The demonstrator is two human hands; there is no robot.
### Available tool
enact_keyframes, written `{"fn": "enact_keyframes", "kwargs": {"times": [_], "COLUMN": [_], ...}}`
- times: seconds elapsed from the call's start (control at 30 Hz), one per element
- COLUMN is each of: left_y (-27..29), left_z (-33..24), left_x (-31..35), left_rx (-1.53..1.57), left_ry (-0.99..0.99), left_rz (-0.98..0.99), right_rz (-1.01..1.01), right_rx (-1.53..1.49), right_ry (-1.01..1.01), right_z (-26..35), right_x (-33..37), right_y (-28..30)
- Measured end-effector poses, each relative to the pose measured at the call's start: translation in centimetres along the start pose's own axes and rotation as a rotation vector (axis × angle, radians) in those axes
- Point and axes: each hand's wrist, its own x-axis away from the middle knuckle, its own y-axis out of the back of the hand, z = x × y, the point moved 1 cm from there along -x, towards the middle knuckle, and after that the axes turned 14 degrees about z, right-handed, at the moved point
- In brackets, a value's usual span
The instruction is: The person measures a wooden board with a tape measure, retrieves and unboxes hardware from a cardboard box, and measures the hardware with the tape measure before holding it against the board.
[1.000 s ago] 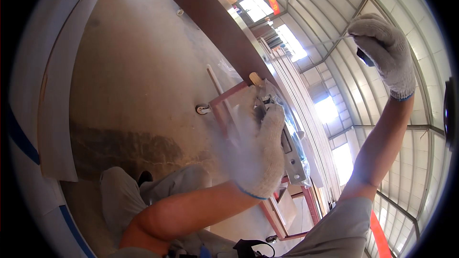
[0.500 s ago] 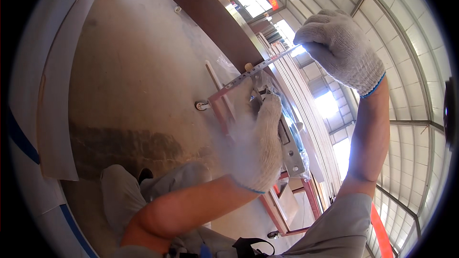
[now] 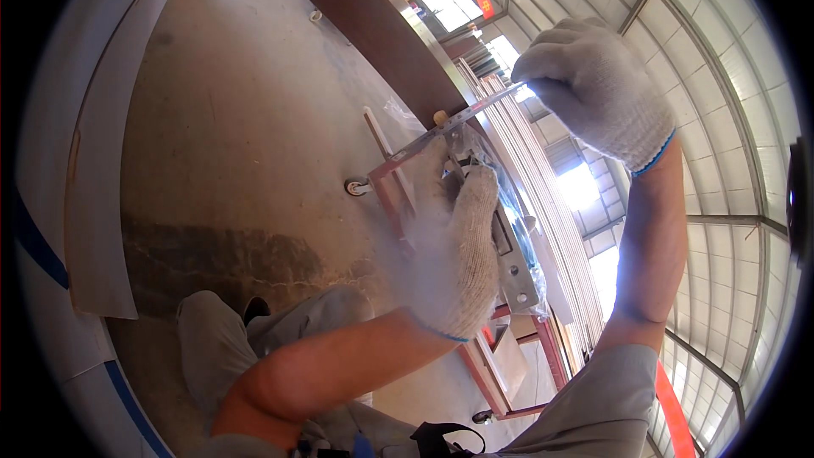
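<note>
My right hand (image 3: 593, 89), in a pale knitted glove with a blue cuff edge, is raised at the upper right. Its closed fingers pinch one end of a tape measure's blade (image 3: 483, 106). From there the blade slants down to the left, passing just beyond my left fingertips. My left hand (image 3: 462, 259), gloved alike and partly blurred by haze, closes around a long metal plate (image 3: 515, 270) with a slot and round holes, like a lock faceplate. Shiny metal shows between thumb and fingers. Clear plastic film (image 3: 536, 276) lies along the plate's far side. The tape's other end cannot be made out.
A dark brown panel (image 3: 365, 25) crosses the upper middle. Beneath my hands stands a reddish frame trolley (image 3: 392, 195) with a caster (image 3: 356, 187). Stacked boards (image 3: 543, 195) rise behind it. A white curved panel (image 3: 102, 203) borders the left side.
My right hand has moved slightly left and its end of the tape blade with it. The blade's markings show less clearly. My left hand has stayed nearly in place.
</note>
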Motion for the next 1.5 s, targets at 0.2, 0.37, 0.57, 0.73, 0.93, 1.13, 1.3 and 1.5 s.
{"fn": "enact_keyframes", "kwargs": {"times": [0.2,0.37,0.57,0.73,0.93,1.13,1.3,1.5], "left_y": [-0.3,-0.1,0.0,-0.1,-0.1,-0.1,0.0,-0.1], "left_z": [0.3,0.2,0.2,0.3,0.2,0.1,0.4,0.3], "left_x": [0.0,0.0,0.0,0.1,-0.1,0.0,0.0,0.1], "left_rx": [-0.001,-0.014,-0.027,-0.029,-0.035,-0.051,-0.072,-0.137], "left_ry": [0.005,-0.009,-0.011,-0.012,-0.018,-0.024,-0.033,-0.055], "left_rz": [0.006,-0.008,-0.012,-0.005,-0.005,-0.011,-0.009,0.014], "right_rz": [0.016,0.000,0.020,0.012,0.005,-0.006,-0.001,-0.011], "right_rx": [-0.044,-0.013,0.005,-0.009,-0.020,-0.036,-0.034,-0.049], "right_ry": [0.011,0.001,-0.032,-0.015,-0.002,0.000,-0.006,0.004], "right_z": [0.5,0.8,1.4,1.3,1.4,1.4,1.4,1.5], "right_x": [-0.2,-0.3,-0.2,-0.2,-0.3,-0.4,-0.3,-0.1], "right_y": [-0.7,-0.8,-0.6,-0.7,-0.7,-0.9,-1.1,-0.7]}}
